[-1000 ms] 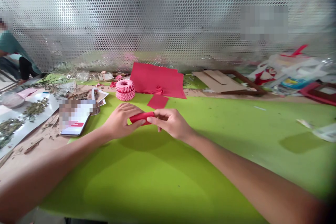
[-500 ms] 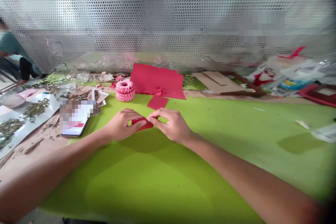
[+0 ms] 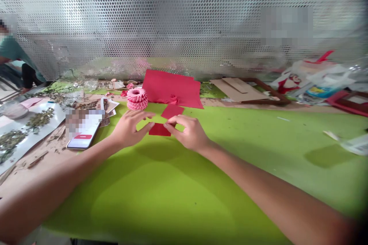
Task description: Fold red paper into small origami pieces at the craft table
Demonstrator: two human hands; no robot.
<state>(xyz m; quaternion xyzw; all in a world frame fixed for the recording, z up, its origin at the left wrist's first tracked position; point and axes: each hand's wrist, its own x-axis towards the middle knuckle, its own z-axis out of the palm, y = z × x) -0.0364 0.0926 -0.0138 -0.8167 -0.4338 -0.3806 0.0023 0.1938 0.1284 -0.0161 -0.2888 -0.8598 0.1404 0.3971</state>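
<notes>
A small red paper rectangle (image 3: 160, 129) is held between my hands, above the green tabletop (image 3: 149, 199). My right hand (image 3: 188, 132) pinches its right edge between thumb and fingers. My left hand (image 3: 129, 127) is open at the left side, thumb tip near the paper's corner and fingers spread away from it. Just beyond lies a red paper square (image 3: 172, 111). Behind that are a folded red paper piece (image 3: 174, 99) and large red sheets (image 3: 172, 84). A pink folded-paper ring stack (image 3: 137, 98) stands to the left of them.
A phone (image 3: 86, 132) lies on the left, beside photo cards (image 3: 110, 107) and dried plants on white paper (image 3: 37, 122). Cardboard pieces (image 3: 238, 89) and plastic bags (image 3: 313, 82) line the back right. A perforated metal screen (image 3: 184, 19) rises behind. A person (image 3: 14, 53) sits far left.
My left fingers have opened and moved off the paper. The red paper now shows as a flatter rectangle, with my right hand still pinching its right side.
</notes>
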